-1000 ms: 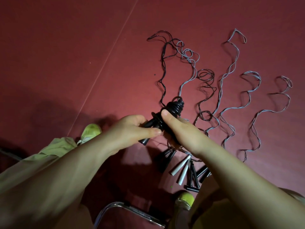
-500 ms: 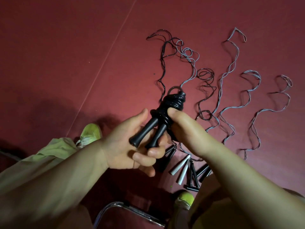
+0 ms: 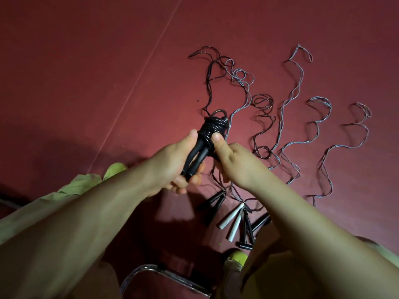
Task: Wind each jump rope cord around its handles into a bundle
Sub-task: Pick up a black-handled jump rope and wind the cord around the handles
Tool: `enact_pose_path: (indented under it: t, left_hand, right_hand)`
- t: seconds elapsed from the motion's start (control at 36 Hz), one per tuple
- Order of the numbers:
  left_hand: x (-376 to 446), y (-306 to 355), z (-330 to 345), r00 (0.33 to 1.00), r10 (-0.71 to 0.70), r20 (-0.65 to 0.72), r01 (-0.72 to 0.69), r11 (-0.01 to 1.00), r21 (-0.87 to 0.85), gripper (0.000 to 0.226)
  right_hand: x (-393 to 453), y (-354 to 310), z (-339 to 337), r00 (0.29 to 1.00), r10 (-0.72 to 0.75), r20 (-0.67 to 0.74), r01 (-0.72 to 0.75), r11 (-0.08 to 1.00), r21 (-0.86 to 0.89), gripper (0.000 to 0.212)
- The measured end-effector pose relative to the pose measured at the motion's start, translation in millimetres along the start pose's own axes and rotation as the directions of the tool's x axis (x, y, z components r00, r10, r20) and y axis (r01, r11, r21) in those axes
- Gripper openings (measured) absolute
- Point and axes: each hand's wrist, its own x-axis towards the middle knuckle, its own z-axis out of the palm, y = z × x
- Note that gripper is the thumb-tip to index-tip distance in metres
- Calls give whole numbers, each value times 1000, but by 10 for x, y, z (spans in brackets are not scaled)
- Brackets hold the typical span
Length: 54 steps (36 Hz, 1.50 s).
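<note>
A black jump rope bundle [image 3: 212, 128] is held up over the floor, its cord wound round the top of two black handles [image 3: 197, 157]. My left hand [image 3: 172, 167] grips the handles from below, thumb up along them. My right hand [image 3: 235, 162] pinches the wound cord, thumb on its front. A small loop of cord sticks out at the top. Several loose ropes lie wavy on the floor beyond: a black cord [image 3: 208, 83] and grey cords [image 3: 295, 89]. Their handles, black [image 3: 212, 203] and white [image 3: 232, 217], lie under my right forearm.
The floor is dark red matting with a pale seam line [image 3: 138, 87] running diagonally. My yellow-green shoes [image 3: 114, 169] and light trousers show at the bottom. A chrome chair frame [image 3: 164, 275] curves at the lower edge.
The bundle has swung more upright and shifted slightly away from me. My left hand has closed tighter round the handles; my right thumb has slid up onto the wound cord.
</note>
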Motion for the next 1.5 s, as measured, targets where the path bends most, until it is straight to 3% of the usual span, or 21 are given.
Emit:
enact_pose_path:
  t: [0.08, 0.22, 0.36, 0.56, 0.64, 0.75, 0.92, 1.03, 1.28, 1.5]
  left_hand:
    - [-40, 10, 18, 988, 89, -125, -77, 992, 105, 67]
    - [-151, -68, -4, 944, 206, -258, -95, 918, 385, 69]
    - [-360, -57, 157, 896, 324, -303, -134, 849, 511, 52]
    - [-589, -266, 289, 841, 416, -347, -168, 809, 563, 48]
    - [-658, -387, 335, 840, 429, -332, -191, 807, 559, 57]
    - [-716, -493, 418, 842, 417, -343, -193, 826, 529, 50]
    - [-738, -523, 530, 834, 417, -362, -171, 818, 550, 43]
    - [-707, -507, 530, 805, 459, -375, -200, 805, 558, 39]
    - [-487, -447, 335, 732, 518, -443, -225, 797, 560, 36]
    - [-409, -416, 265, 688, 570, -449, -165, 726, 668, 47]
  right_hand:
    - [-58, -67, -18, 999, -33, -7, 34, 998, 52, 71]
    - [-237, -118, -60, 992, -34, 123, 3, 970, 245, 94]
    - [-437, -132, -83, 989, 36, 147, -78, 952, 295, 86]
    - [-785, -127, -63, 992, 80, 93, -103, 957, 273, 72]
    - [-961, -72, -21, 993, 97, 65, -111, 957, 267, 68]
    - [-1150, -20, 25, 995, 102, 8, -100, 954, 282, 57]
    - [-1316, 59, 42, 988, 105, -110, -86, 982, 166, 63]
    - [-1281, 148, 25, 985, 108, -135, -75, 971, 227, 63]
    - [-923, 165, 74, 996, 69, -57, -41, 919, 392, 52]
    - [-740, 176, 123, 989, 131, 72, -149, 823, 548, 63]
